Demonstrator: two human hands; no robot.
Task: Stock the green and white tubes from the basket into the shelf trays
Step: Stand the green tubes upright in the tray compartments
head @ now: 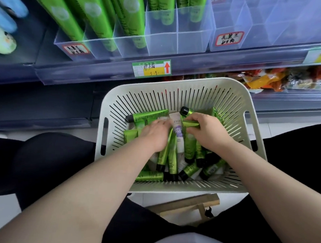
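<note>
A pale slotted basket (238, 99) sits below the shelf, holding several green tubes (172, 157) with black caps and a white tube with a purple label (177, 131). Both of my hands are inside it. My right hand (207, 133) pinches a green tube (191, 124) near the basket's far side. My left hand (155, 134) is blurred and lies on the tubes beside the white one; its fingers are hidden, so its grip is unclear. Clear shelf trays (161, 40) above hold upright green tubes at the left and middle.
Clear trays at the right (255, 29) look vacant, with handwritten labels (229, 38). A price tag with a red arrow (151, 68) sits on the shelf rail. Blue and green bottles (4, 25) stand far left. Snack packets (271, 77) fill the lower shelf. A wooden stool (188, 205) is under the basket.
</note>
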